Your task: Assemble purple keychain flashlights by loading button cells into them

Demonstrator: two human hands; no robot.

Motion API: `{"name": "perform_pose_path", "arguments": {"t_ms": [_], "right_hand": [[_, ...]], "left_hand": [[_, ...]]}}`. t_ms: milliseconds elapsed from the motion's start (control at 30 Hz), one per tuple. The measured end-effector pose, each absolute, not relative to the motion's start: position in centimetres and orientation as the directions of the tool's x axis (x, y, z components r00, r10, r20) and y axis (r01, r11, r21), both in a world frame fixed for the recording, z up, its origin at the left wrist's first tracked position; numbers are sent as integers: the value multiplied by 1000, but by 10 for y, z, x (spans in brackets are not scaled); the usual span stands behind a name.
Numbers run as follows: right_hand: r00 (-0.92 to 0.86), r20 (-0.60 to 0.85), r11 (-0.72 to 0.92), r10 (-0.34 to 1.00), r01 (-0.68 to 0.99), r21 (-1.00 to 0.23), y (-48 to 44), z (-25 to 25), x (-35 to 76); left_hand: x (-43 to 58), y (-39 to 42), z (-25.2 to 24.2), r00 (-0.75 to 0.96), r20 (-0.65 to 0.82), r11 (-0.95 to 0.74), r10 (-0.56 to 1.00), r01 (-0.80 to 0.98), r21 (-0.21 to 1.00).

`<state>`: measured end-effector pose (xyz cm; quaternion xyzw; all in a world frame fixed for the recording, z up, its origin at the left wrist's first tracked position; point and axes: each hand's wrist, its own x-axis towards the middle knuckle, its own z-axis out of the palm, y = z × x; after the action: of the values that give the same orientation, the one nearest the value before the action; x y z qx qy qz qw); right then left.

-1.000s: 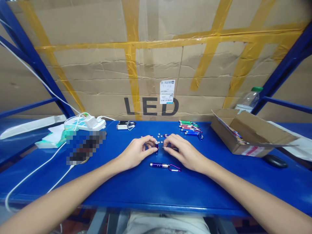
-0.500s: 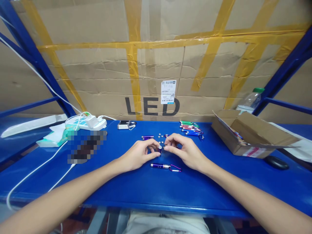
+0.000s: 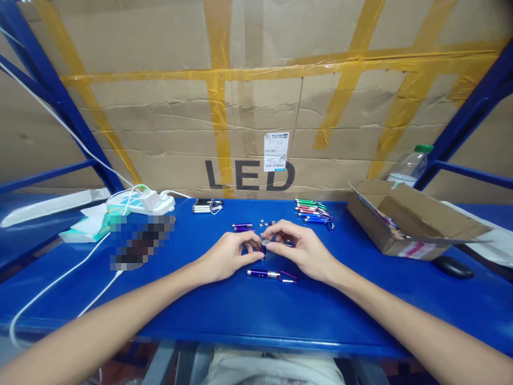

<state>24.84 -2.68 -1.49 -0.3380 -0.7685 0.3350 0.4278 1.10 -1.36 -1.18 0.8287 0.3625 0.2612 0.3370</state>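
Note:
My left hand [image 3: 228, 256] pinches a small purple flashlight body [image 3: 263, 248], holding it upright on the blue table [image 3: 248, 305]. My right hand [image 3: 298, 250] meets it from the right, its fingertips pinched on a small silver button cell [image 3: 266, 241] at the top of the body. A whole purple keychain flashlight [image 3: 270, 275] with a clip lies just in front of both hands. A few loose button cells [image 3: 262, 221] and another purple piece [image 3: 242, 226] lie just behind the hands.
A group of black flashlights [image 3: 206, 206] lies at the back left, coloured ones [image 3: 315, 210] at the back right. An open cardboard box [image 3: 409, 219], a bottle [image 3: 409, 163] and a black mouse [image 3: 452, 266] are on the right. A power strip [image 3: 140, 203] with white cables sits left.
Both hands drew slightly closer together and towards me. The right fingertips came onto the top of the purple body with a silver cell.

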Motion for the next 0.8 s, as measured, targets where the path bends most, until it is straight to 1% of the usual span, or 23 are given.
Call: {"name": "perform_pose_path", "arguments": {"t_ms": [167,300,533,800], "right_hand": [[-395,362,458,844,180,-870,-26,-16,246],[-391,331,418,859,161,-894,-26,-16,244],[-383,318,405,867,172,-898,-27,-16,243],[-382,319,407,867,174,-897,-27,-15,243]], "left_hand": [[12,-15,-11,612,177,-509,771,425,748],[14,-17,-10,617,181,-518,766,426,742],[16,-19,-12,611,232,-556,757,415,720],[15,-19,-12,604,252,-571,756,419,706]]}}
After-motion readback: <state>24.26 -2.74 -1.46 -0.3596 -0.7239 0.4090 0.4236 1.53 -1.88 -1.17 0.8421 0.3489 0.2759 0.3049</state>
